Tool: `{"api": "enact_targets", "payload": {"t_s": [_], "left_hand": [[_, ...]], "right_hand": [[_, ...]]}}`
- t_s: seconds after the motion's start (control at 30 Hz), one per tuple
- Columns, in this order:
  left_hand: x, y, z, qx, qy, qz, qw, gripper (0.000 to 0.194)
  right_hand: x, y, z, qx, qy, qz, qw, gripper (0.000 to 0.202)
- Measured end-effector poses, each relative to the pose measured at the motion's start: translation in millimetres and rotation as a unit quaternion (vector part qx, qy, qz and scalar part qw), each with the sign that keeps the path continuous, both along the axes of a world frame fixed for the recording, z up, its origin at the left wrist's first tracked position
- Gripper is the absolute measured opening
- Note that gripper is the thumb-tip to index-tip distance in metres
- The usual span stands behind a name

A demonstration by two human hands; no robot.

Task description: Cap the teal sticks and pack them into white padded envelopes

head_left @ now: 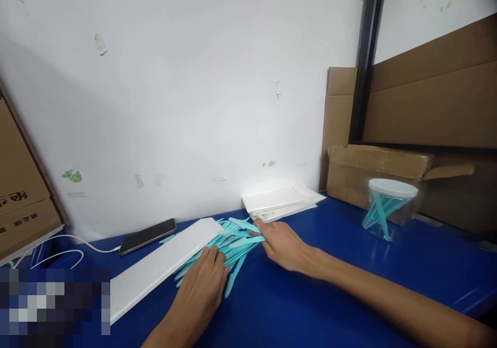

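A loose pile of turquoise plastic sticks [237,255] with flattened, blade-like ends lies on the blue table. My right hand [285,245] pinches several of these sticks by their ends at the pile's right side. Curled over the near side of the pile, my left hand [204,275] has its fingers closed on sticks; its fingertips are partly hidden. A long white padded envelope [166,265] lies slantwise beside my left hand and covers part of the pile.
Behind the pile, a stack of white envelopes [283,202] rests against the wall. A clear jar [386,211] with a white lid holds more turquoise sticks. A phone [148,235] with a white cable [95,247] lies at left. Cardboard boxes [376,167] stand at right.
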State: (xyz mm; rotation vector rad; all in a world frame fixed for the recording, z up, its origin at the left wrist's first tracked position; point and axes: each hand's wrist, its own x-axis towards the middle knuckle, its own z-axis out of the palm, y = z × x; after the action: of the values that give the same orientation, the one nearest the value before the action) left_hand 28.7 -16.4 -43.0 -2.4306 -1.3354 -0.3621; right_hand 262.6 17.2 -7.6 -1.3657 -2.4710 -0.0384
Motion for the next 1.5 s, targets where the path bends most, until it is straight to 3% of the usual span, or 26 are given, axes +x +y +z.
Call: {"api": "enact_targets", "payload": {"t_s": [0.23, 0.43, 0.63, 0.83, 1.07, 1.27, 1.37, 1.5], "left_hand": [[-2.8, 1.3, 4.8, 0.054, 0.018, -0.004, 0.998, 0.029], [-0.6, -2.9, 9.2, 0.104, -0.025, -0.057, 0.993, 0.024], [2.4, -4.7, 9.2, 0.136, -0.060, -0.087, 0.985, 0.023], [0.4, -5.7, 10.9, 0.092, -0.080, -0.083, 0.989, 0.022], [1.7, -8.9, 17.6, 0.096, -0.150, -0.086, 0.980, 0.025], [0.2, -11.0, 24.2, 0.103, -0.214, 0.005, 0.971, 0.048], [-0.5, -13.2, 26.8, 0.046, -0.258, 0.021, 0.965, 0.056], [-1.2, -16.3, 26.9, -0.062, -0.318, -0.011, 0.946, 0.051]], "right_hand": [[2.0, 2.0, -1.8, 0.006, 0.035, 0.015, 0.999, 0.030], [2.8, 5.7, -4.9, 0.078, 0.061, 0.026, 0.995, 0.033], [0.5, 0.5, -4.6, -0.028, 0.117, 0.120, 0.985, 0.017], [0.6, -0.3, -3.1, -0.035, 0.110, 0.143, 0.983, 0.011], [-0.2, -0.8, -2.3, -0.064, 0.124, 0.160, 0.977, 0.008], [-5.3, -2.5, 0.6, -0.093, 0.180, 0.167, 0.965, 0.022], [-7.8, -3.6, 1.3, -0.117, 0.210, 0.167, 0.956, 0.028], [-9.1, -4.6, -0.6, -0.165, 0.234, 0.188, 0.940, 0.034]]}}
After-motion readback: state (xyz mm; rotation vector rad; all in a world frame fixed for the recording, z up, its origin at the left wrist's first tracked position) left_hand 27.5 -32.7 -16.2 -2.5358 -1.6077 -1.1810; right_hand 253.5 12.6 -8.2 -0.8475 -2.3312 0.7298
